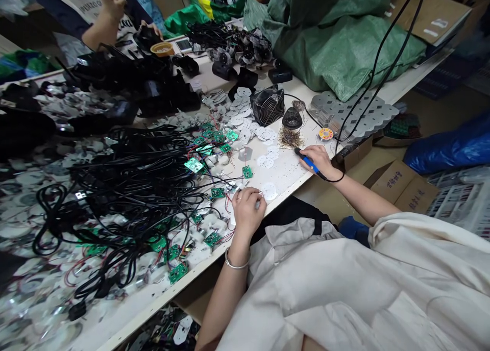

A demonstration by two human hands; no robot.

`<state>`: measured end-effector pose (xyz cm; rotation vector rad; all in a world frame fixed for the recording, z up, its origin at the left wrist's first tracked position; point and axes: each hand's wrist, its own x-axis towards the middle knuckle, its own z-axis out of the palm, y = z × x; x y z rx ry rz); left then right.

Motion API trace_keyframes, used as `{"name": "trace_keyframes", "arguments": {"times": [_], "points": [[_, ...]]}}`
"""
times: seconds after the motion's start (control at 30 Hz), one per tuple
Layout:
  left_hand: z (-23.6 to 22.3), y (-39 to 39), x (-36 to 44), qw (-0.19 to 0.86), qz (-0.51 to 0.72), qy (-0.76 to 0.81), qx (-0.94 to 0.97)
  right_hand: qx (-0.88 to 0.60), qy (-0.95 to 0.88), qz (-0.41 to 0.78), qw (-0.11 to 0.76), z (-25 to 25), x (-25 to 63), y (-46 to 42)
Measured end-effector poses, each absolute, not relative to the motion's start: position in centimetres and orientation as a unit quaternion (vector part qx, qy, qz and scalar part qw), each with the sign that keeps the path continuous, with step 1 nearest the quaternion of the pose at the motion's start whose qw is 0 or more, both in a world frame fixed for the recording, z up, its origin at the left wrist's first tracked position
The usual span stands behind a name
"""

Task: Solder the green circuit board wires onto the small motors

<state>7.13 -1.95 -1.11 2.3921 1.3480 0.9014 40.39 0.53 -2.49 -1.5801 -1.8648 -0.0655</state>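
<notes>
My right hand [317, 161] grips a blue soldering iron [309, 163], its tip pointing left over the white table surface [283, 175]. My left hand [247, 210] is closed around a small white part with thin wires, mostly hidden by my fingers. Green circuit boards [247, 172] lie near it among white discs [265, 161] and red wires. A large tangle of black cables [133, 187] spreads left of my left hand. A small solder spool [326, 134] sits just beyond my right hand.
A co-worker's hand [111, 1] is at the far top left. A coiled iron stand [268, 106], black adapters and a white perforated sheet [352, 114] lie along the table. Green sacks [344, 50] are behind; cardboard boxes [401, 185] and a blue bag [447, 149] are on the right, below the table edge.
</notes>
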Motion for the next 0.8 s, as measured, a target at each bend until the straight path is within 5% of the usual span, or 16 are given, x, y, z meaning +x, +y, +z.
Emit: {"name": "trace_keyframes", "arguments": {"times": [0.8], "points": [[-1.0,-1.9,7.1,0.132,0.3,0.468,0.821,-0.654,-0.64,-0.047,0.401,-2.3,39.5,-0.1]]}}
